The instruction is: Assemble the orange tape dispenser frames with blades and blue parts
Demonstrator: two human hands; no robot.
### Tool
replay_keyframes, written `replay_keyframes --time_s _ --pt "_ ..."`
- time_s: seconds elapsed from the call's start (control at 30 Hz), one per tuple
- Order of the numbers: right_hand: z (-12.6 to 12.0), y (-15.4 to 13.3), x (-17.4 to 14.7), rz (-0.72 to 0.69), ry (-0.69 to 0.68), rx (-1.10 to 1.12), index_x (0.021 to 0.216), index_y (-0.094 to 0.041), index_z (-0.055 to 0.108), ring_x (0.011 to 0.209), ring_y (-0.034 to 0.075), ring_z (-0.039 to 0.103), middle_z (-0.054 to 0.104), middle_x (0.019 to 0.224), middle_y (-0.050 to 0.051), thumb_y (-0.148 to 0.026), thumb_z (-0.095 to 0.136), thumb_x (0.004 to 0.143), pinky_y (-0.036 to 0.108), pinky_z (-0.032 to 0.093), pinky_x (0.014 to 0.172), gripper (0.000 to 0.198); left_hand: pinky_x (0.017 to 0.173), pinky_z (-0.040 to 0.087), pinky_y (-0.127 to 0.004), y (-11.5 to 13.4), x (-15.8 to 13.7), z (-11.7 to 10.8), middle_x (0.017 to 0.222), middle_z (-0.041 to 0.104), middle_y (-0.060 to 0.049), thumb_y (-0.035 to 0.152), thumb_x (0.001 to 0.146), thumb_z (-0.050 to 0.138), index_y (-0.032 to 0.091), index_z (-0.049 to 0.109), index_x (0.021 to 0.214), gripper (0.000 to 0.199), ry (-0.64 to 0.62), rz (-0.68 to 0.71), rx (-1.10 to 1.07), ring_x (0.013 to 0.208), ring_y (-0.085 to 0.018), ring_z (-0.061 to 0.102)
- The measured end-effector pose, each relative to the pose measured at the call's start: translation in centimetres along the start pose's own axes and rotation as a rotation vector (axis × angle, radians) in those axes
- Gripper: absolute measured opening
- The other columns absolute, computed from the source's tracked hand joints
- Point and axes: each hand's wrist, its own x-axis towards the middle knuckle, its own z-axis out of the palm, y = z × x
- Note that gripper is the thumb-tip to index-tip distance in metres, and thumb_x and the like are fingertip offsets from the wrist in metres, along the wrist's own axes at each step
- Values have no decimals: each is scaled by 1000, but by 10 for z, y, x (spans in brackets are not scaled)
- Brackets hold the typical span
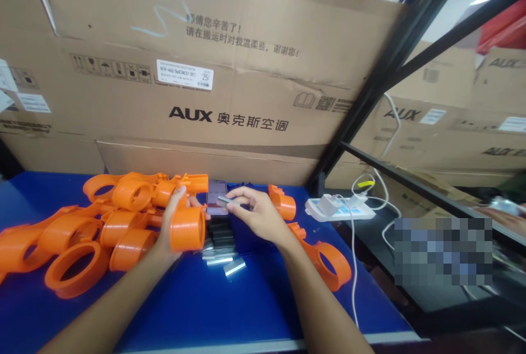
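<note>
"Two bare forearms (329,299) are seen nearest the camera, extended inward from the lower edge. What is set beyond them, from the largest down?"

"Behind everything, a brown printed cardboard carton (230,91) is stood. In front of it is spread a flat blue tabletop (246,310), on which orange plastic ring-shaped parts (131,195) are heaped at the left. More orange ring parts (335,266) are laid at the right, near a long white plastic power strip (314,210)."

"And what is held on the left?"

"By the left hand (166,228), a glossy orange plastic piece with a cylindrical collar (188,230) is gripped. The thumb is laid up along it; the other fingers are partly hidden, so how firmly they are pressed cannot be told. Beyond, between the hands, a dark rectangular phone (216,188) is seen, with loose flat metallic strips (234,267) scattered nearer the camera."

"Where is the smallest thing?"

"Above the tabletop, a slim grey metallic strip (224,200) is pinched between the thumb and forefinger of the right hand (261,214). Its long axis is turned roughly crosswise, its free end projected leftward past the fingertips. By those fingertips the collared piece is faced from the right: it is placed to their left and slightly nearer the camera, with a gap left between."
</note>
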Motion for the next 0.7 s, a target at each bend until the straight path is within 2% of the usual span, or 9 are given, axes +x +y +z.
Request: replay_keyframes --time_s 0.13,0.27,0.37,0.5,0.7 --pt "0 8 6 2 165 137 93 -20 68 80 21 74 77 83 4 -45 79 85 33 58 75 28 39 47 -24 -8 -7 2 62 73 -9 62 86 67 17 64 67 48 -24 -94 114 41 -18 63" --pt "0 13 10 11 254 158 86 -20 67 63 15 62 67 68 0 -48 82 81 26 48 58 32 36 46 -26 -14 -14 4 66 75 -12 64 85 67 17 65 72 49 -91 -138 180 37 -19 61" --pt "0 16 11 19 269 187 91 -20 69 61 14 57 65 70 0 -50 80 82 24 44 53 33 36 48 -27 -16 -16 8 63 73 -11 65 82 71 17 63 73 49 -115 -107 214 38 -20 62" --pt "0 17 12 24 239 214 97 -20 72 62 13 54 65 74 0 -50 78 84 23 43 52 33 38 48 -27 -18 -16 12 58 69 -7 67 79 73 18 60 71 51 -70 -88 232 38 -19 61" --pt "0 19 11 20 219 187 97 -21 71 61 14 53 62 71 -1 -51 76 85 24 42 52 33 40 48 -27 -21 -15 7 59 72 -12 69 85 65 16 64 70 55 -97 -49 297 41 -21 63"
